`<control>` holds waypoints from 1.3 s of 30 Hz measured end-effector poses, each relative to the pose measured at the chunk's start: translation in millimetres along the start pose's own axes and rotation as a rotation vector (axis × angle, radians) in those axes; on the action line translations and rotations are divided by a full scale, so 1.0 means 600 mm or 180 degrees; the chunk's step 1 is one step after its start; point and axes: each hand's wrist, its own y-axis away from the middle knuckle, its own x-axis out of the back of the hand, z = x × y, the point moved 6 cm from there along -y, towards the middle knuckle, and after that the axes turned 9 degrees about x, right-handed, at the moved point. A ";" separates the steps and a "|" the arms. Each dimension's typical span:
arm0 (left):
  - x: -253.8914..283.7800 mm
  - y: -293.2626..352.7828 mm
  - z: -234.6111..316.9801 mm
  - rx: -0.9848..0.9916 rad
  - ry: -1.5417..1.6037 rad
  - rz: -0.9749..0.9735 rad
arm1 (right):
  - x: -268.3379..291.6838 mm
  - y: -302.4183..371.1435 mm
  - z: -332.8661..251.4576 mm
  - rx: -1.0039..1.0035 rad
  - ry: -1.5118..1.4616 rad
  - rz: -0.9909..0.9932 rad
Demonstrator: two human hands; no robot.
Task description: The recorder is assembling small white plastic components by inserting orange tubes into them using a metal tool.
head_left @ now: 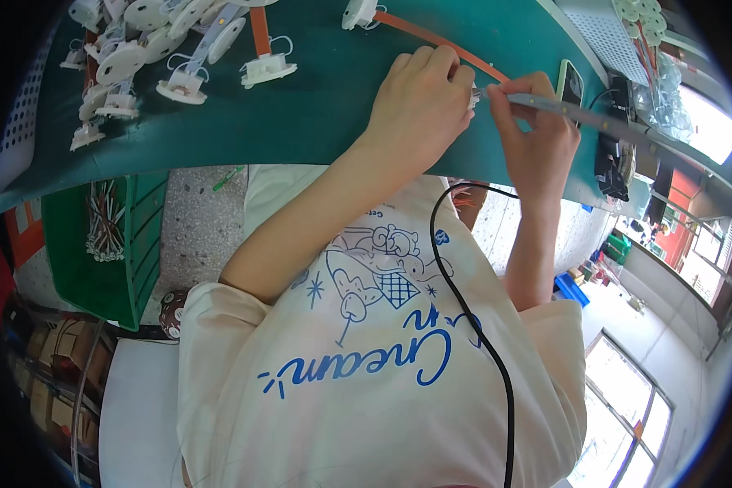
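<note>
My left hand (423, 110) is closed, its fingers curled down at the bench over a small white part (473, 98); most of that part is hidden under the fingers. Just to its right, my right hand (541, 134) pinches a long grey-white strip with small yellowish dots (602, 122), like an LED strip. The strip's near end points at the white part, and its far end runs off to the right, blurred. Beyond both hands lies an orange strip (439, 42) with a white round fitting (359, 13) at its left end.
White round fittings on strips (122, 63) are heaped at the far left of the green bench (317, 122). A phone (572, 81) and a white perforated basket (602, 37) stand at right. Below left, a green crate (85, 276) holds bundled wires (106, 224). A black cable (455, 281) crosses my shirt.
</note>
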 end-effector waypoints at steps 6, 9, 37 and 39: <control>0.001 -0.003 0.002 0.0030 0.0016 -0.0023 | 0.001 -0.020 0.023 -0.0042 -0.0327 -0.0452; 0.002 -0.003 0.001 0.0059 0.0063 -0.0046 | 0.000 -0.016 0.034 -0.0368 -0.0570 -0.0540; 0.254 0.130 0.208 -0.1544 0.1524 0.0096 | -0.018 0.003 0.045 -0.0377 -0.0824 -0.0242; 0.258 0.129 0.204 -0.1485 0.1499 0.0056 | -0.019 0.003 0.046 -0.0397 -0.0958 -0.0249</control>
